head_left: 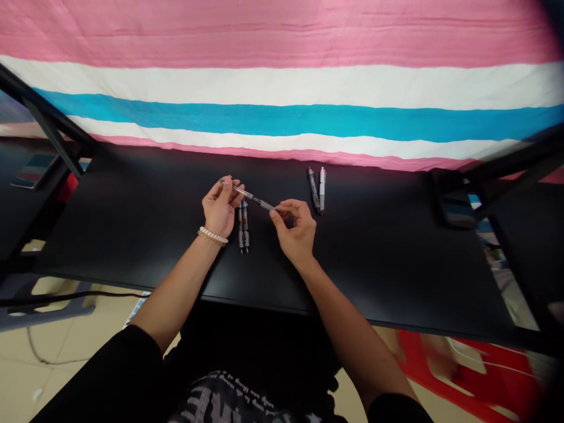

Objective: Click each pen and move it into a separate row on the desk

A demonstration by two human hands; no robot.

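A slim pen (247,194) with a clear barrel and a grey grip section slants between my two hands, just above the table. My left hand (219,207) pinches its upper left end between thumb and fingers. At the lower right end, the thumb and fingertips of my right hand (296,228) close on the grey section, hiding the tip. Directly below the held pen, two similar pens (244,229) lie side by side with their points toward me. Farther right and back are a dark pen (314,191) and a white pen (322,189), lying close together.
The black table (374,258) stretches across the view, with a striped pink, white and blue cloth (282,117) hanging behind it. Black metal frame legs (53,135) stand at both sides. A red plastic stool (476,376) is below right; a dark cable (88,294) runs at the left.
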